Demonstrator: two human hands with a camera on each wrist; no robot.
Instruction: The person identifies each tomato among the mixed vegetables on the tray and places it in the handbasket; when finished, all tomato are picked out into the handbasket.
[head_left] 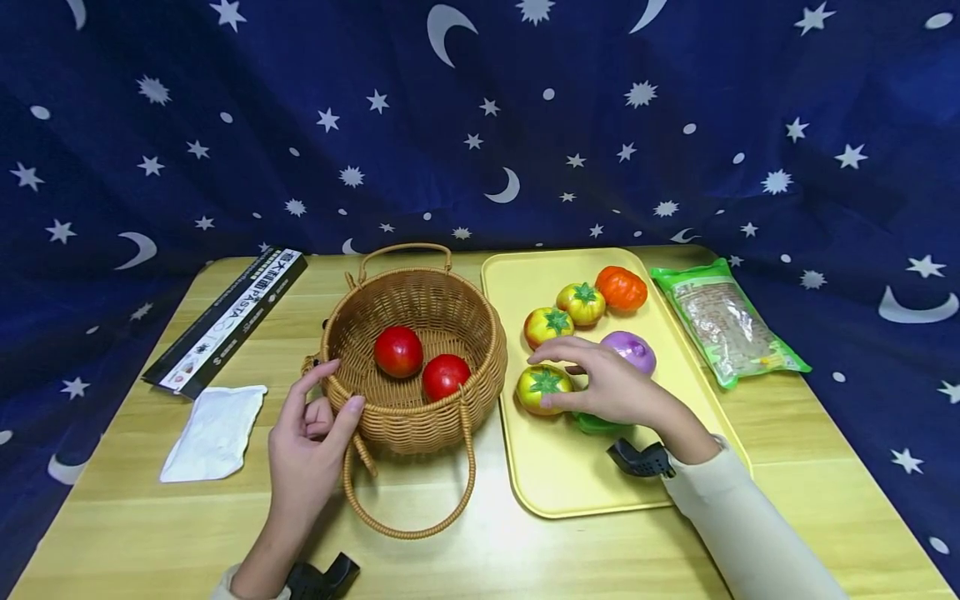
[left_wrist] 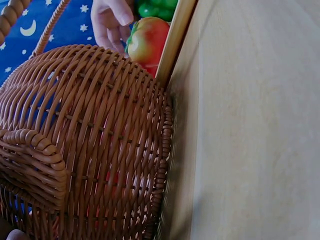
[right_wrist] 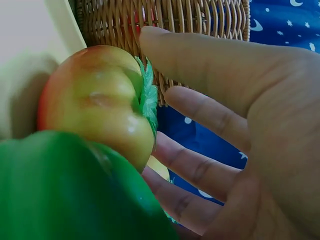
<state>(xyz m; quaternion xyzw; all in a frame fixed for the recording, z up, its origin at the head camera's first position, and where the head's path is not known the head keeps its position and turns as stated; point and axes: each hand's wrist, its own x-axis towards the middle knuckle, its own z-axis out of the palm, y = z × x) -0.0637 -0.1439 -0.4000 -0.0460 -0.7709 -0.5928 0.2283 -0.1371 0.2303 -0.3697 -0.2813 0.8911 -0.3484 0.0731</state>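
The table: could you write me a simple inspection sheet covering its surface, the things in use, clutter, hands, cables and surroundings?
Surface: wood-grain table, no spills seen.
Things in use: wicker basket holding two red fruits; yellow tray with three yellow-red tomatoes, an orange pumpkin-like piece, a purple vegetable and a partly hidden green pepper.
Clutter: black pasta box and white packet at left; green-edged bag at right.
Hands: left hand at the basket's rim; right hand around the nearest tomato, grip unclear.
Cables: nothing seen.
Surroundings: blue cloth with moons and stars.
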